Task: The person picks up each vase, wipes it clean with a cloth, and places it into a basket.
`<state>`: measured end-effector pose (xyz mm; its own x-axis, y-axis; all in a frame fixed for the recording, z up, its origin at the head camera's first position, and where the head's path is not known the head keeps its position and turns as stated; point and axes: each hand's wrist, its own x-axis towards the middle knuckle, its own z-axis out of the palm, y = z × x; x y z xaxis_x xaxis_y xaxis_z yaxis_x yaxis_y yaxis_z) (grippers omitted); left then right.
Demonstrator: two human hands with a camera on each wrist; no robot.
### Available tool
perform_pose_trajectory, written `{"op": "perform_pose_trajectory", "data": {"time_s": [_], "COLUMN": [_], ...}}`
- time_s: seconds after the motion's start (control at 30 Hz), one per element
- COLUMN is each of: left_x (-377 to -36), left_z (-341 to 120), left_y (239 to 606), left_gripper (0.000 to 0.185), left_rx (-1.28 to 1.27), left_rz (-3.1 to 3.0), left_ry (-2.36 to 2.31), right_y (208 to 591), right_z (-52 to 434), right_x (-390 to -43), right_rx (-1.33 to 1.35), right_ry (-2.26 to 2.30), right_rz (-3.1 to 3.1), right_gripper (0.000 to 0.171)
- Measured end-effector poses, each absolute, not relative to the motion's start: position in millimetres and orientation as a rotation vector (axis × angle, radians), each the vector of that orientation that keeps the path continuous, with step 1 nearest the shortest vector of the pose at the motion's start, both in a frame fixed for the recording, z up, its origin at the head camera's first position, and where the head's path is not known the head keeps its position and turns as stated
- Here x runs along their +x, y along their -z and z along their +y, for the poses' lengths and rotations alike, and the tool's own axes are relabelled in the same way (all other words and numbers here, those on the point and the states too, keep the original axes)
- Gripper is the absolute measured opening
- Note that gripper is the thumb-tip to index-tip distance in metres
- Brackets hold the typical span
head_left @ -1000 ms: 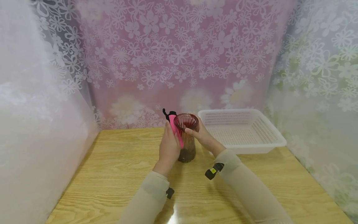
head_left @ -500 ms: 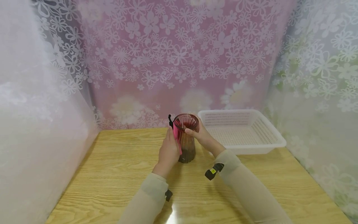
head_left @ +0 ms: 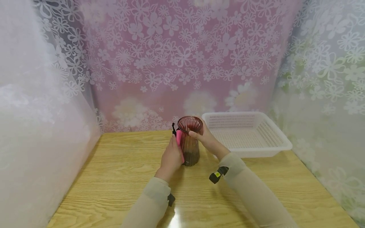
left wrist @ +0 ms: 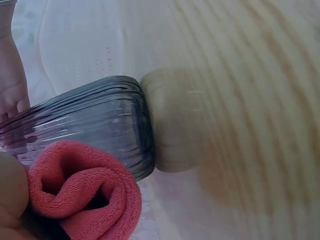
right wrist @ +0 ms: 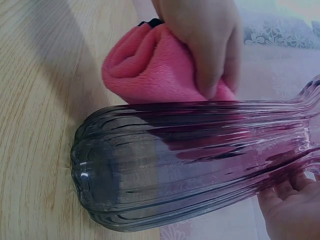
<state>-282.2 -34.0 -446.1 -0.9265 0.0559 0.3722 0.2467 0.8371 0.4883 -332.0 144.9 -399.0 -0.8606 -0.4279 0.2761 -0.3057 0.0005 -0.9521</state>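
Observation:
A ribbed glass vase, purple-red at its flared top and smoky grey below, stands upright with its base right at the wooden tabletop. My right hand grips it just under the rim, thumb across the front. On the vase's left side, my left hand holds a rolled pink towel against the glass. From the roll's upper end a black strap-like piece sticks up. The left wrist view shows the towel's coiled end beside the vase's lower body. Part of the towel is hidden behind my left fingers.
Behind my right hand, a white perforated plastic basket sits at the back right of the wooden table. Flower-patterned curtains hang along the back and both sides.
My left hand has slid the towel down along the vase's side, and the towel's top now sits lower. The vase and my right hand have stayed in place.

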Motion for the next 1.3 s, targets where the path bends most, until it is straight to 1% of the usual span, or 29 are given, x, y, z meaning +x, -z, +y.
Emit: {"op": "perform_pose_trajectory", "data": {"time_s": [0.13, 0.37, 0.53, 0.67, 1.07, 1.3], "left_x": [-283, -284, -285, -286, -288, -289], "left_z": [-36, -38, -40, -40, -41, -44], "left_y": [452, 460, 464, 466, 466, 464], "left_gripper": [0.057, 0.057, 0.057, 0.058, 0.058, 0.061], "left_rx": [-0.221, -0.193, -0.188, -0.187, -0.185, -0.169], "left_rz": [-2.709, -2.809, -2.85, -2.877, -2.924, -2.965], "left_ry": [0.766, 0.793, 0.791, 0.778, 0.768, 0.777], "right_y": [400, 399, 399, 399, 401, 399], "right_z": [145, 144, 144, 144, 145, 145], "right_x": [-333, -333, -332, -333, -334, -333], "right_rx": [-0.798, -0.785, -0.781, -0.78, -0.793, -0.789], "right_ry": [2.007, 2.006, 2.007, 2.014, 2.01, 2.01], "right_rz": [2.156, 2.149, 2.135, 2.122, 2.127, 2.122], "right_gripper": [0.087, 0.093, 0.085, 0.084, 0.088, 0.091]}}
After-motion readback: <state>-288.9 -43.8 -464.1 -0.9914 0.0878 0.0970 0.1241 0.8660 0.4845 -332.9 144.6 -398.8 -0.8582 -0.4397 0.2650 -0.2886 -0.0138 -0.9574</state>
